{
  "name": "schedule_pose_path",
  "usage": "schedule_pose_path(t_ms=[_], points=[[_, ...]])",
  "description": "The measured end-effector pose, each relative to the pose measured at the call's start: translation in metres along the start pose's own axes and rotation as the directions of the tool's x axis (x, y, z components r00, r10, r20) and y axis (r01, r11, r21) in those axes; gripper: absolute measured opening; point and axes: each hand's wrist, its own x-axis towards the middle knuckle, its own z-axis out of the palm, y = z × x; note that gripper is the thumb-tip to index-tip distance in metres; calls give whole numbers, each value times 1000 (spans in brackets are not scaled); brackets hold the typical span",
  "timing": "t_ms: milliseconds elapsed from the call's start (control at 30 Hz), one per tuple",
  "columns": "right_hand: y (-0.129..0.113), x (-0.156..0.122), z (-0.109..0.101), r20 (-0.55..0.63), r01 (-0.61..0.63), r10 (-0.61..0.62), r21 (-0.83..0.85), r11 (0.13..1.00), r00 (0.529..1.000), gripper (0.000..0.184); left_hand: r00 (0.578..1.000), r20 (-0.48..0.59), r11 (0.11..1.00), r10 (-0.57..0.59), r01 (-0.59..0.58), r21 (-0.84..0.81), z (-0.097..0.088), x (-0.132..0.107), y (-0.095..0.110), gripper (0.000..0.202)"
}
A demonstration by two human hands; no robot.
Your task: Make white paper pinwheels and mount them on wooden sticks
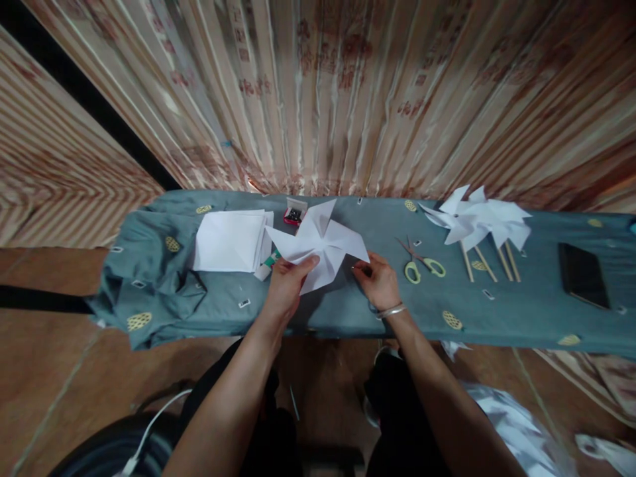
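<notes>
**Surface and room.** A narrow table under a teal cloth (521, 311) stands against a striped curtain (348, 93), with brown floor on the near side.

**Centre.** The left hand (285, 285) pinches the near edge of the paper pinwheel (322, 242). The right hand (378, 281), fingers curled, lies just beside its right blade; whether it pinches anything cannot be told.

**Left.** Paper stack (228, 240) and red box (294, 213).

**Right.** Scissors (422, 264), finished pinwheels (479, 222) and phone (582, 273), none blocking the hands.

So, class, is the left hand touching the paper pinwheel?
Touching. The head view shows the left hand pinching the paper pinwheel at its lower edge.
</notes>
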Motion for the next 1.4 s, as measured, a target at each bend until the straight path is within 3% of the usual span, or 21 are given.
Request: schedule_pose_path(t_ms=[333, 500, 600, 700, 800, 1000, 1400], points=[[5, -3, -2, -25, -13, 16, 115, 993, 1000, 8, 1000, -3, 1000, 26, -26, 17, -5, 2, 1, 40], [6, 5, -31, -155, -51, 101, 297, 954, 983, 12, 998, 11, 995, 65, -66, 73, -8, 3, -3, 40], [-16, 0, -52, -137, 37, 24, 426, 904, 990, 13, 997, 26, 990, 71, -74, 120, -5, 2, -8, 37], [-46, -12, -62, -99, 119, -91, 334, 935, 991, 14, 997, 43, 988, 63, -69, 140, 0, -1, -14, 36], [-63, -21, -58, -96, 157, -138, 230, 960, 986, 14, 995, 86, 985, 45, -59, 162, 6, -5, -20, 36], [-51, -22, -50, -195, 279, -249, 145, 949, 949, 6, 988, 153, 979, -32, 1, 201, 16, -10, -33, 37], [-40, -22, -50, -193, 274, -241, 162, 948, 951, 4, 980, 191, 974, -62, 17, 227, 19, -13, -36, 38]])
